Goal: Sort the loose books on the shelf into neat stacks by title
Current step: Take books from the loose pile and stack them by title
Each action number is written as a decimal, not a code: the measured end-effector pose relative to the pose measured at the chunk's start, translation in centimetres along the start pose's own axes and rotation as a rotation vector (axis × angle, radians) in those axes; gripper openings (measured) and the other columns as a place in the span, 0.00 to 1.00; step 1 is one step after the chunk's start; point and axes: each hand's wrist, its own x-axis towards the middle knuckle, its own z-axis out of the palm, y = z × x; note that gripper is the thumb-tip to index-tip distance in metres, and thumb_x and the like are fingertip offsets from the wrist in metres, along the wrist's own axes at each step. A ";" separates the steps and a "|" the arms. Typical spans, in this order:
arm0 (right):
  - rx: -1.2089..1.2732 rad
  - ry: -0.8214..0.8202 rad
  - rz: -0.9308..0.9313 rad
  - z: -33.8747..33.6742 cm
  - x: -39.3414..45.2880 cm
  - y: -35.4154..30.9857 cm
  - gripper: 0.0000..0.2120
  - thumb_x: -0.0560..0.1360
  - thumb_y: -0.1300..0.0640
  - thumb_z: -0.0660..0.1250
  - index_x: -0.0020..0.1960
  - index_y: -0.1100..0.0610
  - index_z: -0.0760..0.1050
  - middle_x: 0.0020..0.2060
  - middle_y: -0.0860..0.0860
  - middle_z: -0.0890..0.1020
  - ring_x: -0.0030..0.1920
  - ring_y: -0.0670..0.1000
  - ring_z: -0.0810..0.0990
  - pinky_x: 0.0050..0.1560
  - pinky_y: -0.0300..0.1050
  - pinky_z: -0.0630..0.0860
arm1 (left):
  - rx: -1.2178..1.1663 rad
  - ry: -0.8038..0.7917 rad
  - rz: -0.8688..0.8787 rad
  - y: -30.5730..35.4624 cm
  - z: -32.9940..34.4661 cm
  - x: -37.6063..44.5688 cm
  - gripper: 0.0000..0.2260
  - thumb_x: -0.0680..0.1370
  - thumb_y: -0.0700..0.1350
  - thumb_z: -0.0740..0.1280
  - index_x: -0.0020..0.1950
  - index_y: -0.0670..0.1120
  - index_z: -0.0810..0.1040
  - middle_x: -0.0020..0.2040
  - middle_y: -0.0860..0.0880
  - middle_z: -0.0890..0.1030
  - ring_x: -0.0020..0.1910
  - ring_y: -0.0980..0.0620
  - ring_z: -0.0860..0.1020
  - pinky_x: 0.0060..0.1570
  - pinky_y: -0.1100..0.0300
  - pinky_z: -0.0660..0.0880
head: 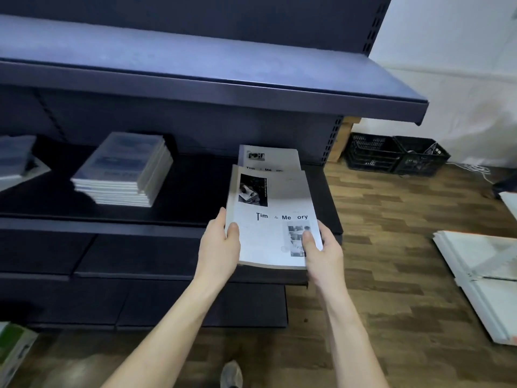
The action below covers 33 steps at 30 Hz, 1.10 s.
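Observation:
A white "Time & Memory" book (272,208) is held above the front edge of the dark middle shelf (195,191). My left hand (221,242) grips its lower left corner and my right hand (321,250) grips its lower right corner, thumbs on the cover. Behind it, deeper on the shelf, lies another book of the same title (268,158), partly covered by the held one. To the left stands a neat stack of blue-covered books (126,169). More books (16,161) lie at the far left edge, cut off by the frame.
An upper shelf (223,71) overhangs the middle one. Lower shelves (140,275) step out below. Two black crates (397,155) stand on the wooden floor at right, with white panels (484,273) lying near them. A green and white box (11,348) sits at bottom left.

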 end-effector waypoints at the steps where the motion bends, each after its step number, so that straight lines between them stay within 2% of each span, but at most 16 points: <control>1: 0.002 -0.001 -0.002 0.1 0.6 -0.1 0.12 0.82 0.57 0.63 0.62 0.44 0.75 0.50 0.37 0.83 0.51 0.37 0.80 0.45 0.29 0.74 | 0.006 0.004 0.004 0.1 0.2 0.5 0.23 0.84 0.46 0.55 0.79 0.48 0.58 0.76 0.53 0.64 0.69 0.62 0.64 0.61 0.66 0.59; 3: 0.014 0.002 0.004 0.2 2.1 -0.1 0.12 0.82 0.57 0.63 0.62 0.45 0.75 0.51 0.39 0.83 0.51 0.39 0.82 0.48 0.32 0.76 | 0.013 0.008 -0.002 0.1 0.8 1.8 0.23 0.83 0.46 0.55 0.79 0.48 0.58 0.76 0.53 0.64 0.69 0.60 0.64 0.61 0.65 0.59; 6: -0.001 0.016 0.013 0.6 4.1 0.0 0.12 0.81 0.56 0.64 0.63 0.47 0.75 0.54 0.42 0.83 0.55 0.44 0.82 0.59 0.46 0.78 | 0.028 0.007 -0.018 0.7 1.5 3.6 0.24 0.83 0.46 0.56 0.79 0.47 0.56 0.77 0.51 0.61 0.73 0.57 0.62 0.60 0.66 0.58; 9: -0.037 0.020 0.011 1.2 6.5 0.0 0.17 0.81 0.54 0.64 0.69 0.51 0.74 0.60 0.45 0.82 0.61 0.47 0.80 0.66 0.51 0.75 | 0.049 -0.005 -0.010 1.3 2.3 5.9 0.23 0.83 0.45 0.55 0.79 0.48 0.58 0.76 0.50 0.64 0.57 0.66 0.69 0.55 0.67 0.61; 11: -0.065 0.021 -0.006 1.5 7.8 -0.1 0.19 0.80 0.53 0.63 0.71 0.51 0.72 0.62 0.45 0.80 0.63 0.46 0.78 0.66 0.47 0.73 | 0.062 -0.008 -0.019 1.2 2.7 7.3 0.22 0.83 0.45 0.56 0.78 0.48 0.60 0.71 0.51 0.69 0.46 0.68 0.70 0.50 0.70 0.65; 12: -0.066 0.018 -0.013 1.6 8.4 -0.2 0.19 0.80 0.54 0.63 0.71 0.51 0.72 0.62 0.45 0.80 0.62 0.45 0.78 0.64 0.45 0.73 | 0.069 -0.005 -0.027 0.9 2.9 8.0 0.21 0.82 0.45 0.56 0.76 0.48 0.63 0.66 0.52 0.72 0.48 0.65 0.73 0.50 0.70 0.69; 15: -0.091 0.013 -0.032 1.9 9.7 -0.5 0.18 0.80 0.54 0.63 0.70 0.50 0.73 0.59 0.44 0.81 0.59 0.44 0.78 0.56 0.39 0.73 | 0.138 0.012 -0.049 0.5 3.3 10.1 0.19 0.79 0.46 0.58 0.69 0.41 0.69 0.50 0.38 0.76 0.57 0.37 0.75 0.57 0.46 0.74; 16: -0.100 0.008 -0.036 2.0 10.1 -0.5 0.18 0.80 0.54 0.63 0.69 0.50 0.74 0.58 0.44 0.82 0.58 0.44 0.79 0.54 0.38 0.73 | 0.169 0.015 -0.047 0.2 3.5 10.8 0.20 0.78 0.48 0.58 0.69 0.42 0.69 0.47 0.38 0.76 0.57 0.34 0.74 0.58 0.42 0.73; 17: -0.104 0.006 -0.034 2.2 10.7 -0.4 0.17 0.80 0.54 0.63 0.68 0.50 0.74 0.57 0.44 0.82 0.58 0.45 0.80 0.54 0.39 0.74 | 0.192 0.013 -0.049 0.0 3.6 11.6 0.23 0.77 0.50 0.58 0.71 0.45 0.68 0.49 0.41 0.78 0.59 0.34 0.74 0.59 0.41 0.74; 19: -0.115 -0.007 -0.034 2.4 11.5 -0.5 0.17 0.80 0.55 0.63 0.68 0.51 0.74 0.57 0.44 0.83 0.57 0.45 0.80 0.55 0.40 0.75 | 0.224 0.020 -0.039 0.1 4.0 12.6 0.27 0.75 0.53 0.57 0.75 0.51 0.64 0.63 0.43 0.77 0.65 0.36 0.72 0.64 0.40 0.71; 21: -0.112 -0.048 -0.026 2.4 12.3 -0.8 0.17 0.80 0.55 0.64 0.69 0.51 0.73 0.56 0.44 0.83 0.56 0.42 0.81 0.53 0.36 0.75 | 0.273 0.020 -0.018 0.7 4.4 13.2 0.24 0.80 0.48 0.57 0.77 0.47 0.62 0.70 0.41 0.71 0.70 0.37 0.66 0.70 0.42 0.64; 24: -0.128 -0.098 0.015 2.6 13.4 -1.2 0.20 0.76 0.54 0.68 0.68 0.48 0.74 0.53 0.41 0.84 0.49 0.35 0.81 0.45 0.29 0.76 | 0.354 0.026 -0.018 0.8 5.1 14.2 0.22 0.83 0.42 0.54 0.78 0.42 0.58 0.74 0.39 0.65 0.73 0.38 0.60 0.73 0.46 0.57; 27: -0.206 -0.089 0.029 3.2 14.4 -1.3 0.22 0.69 0.46 0.65 0.62 0.40 0.74 0.53 0.39 0.83 0.59 0.49 0.78 0.61 0.52 0.76 | 0.391 0.034 -0.021 0.2 5.6 15.3 0.24 0.84 0.44 0.53 0.79 0.43 0.55 0.75 0.42 0.64 0.74 0.37 0.57 0.73 0.48 0.54; 29: -0.256 -0.078 -0.005 3.5 15.0 -1.2 0.19 0.66 0.46 0.61 0.56 0.43 0.75 0.51 0.42 0.82 0.58 0.53 0.77 0.65 0.58 0.71 | 0.357 0.032 -0.011 0.0 5.8 15.7 0.23 0.83 0.43 0.53 0.78 0.41 0.57 0.74 0.41 0.65 0.74 0.36 0.58 0.71 0.46 0.59; 31: -0.317 -0.083 -0.029 3.8 15.5 -1.0 0.20 0.66 0.47 0.59 0.56 0.47 0.75 0.51 0.45 0.81 0.58 0.53 0.75 0.64 0.55 0.66 | 0.319 0.033 0.030 -0.1 6.0 16.0 0.22 0.83 0.41 0.53 0.76 0.39 0.58 0.74 0.39 0.65 0.73 0.36 0.62 0.69 0.43 0.65; 33: -0.374 -0.103 -0.022 4.1 16.0 -0.3 0.25 0.65 0.45 0.60 0.62 0.47 0.74 0.56 0.47 0.79 0.60 0.55 0.72 0.59 0.49 0.61 | 0.301 0.028 0.048 -0.2 6.0 16.1 0.23 0.83 0.42 0.53 0.79 0.43 0.54 0.77 0.43 0.62 0.74 0.42 0.64 0.70 0.48 0.67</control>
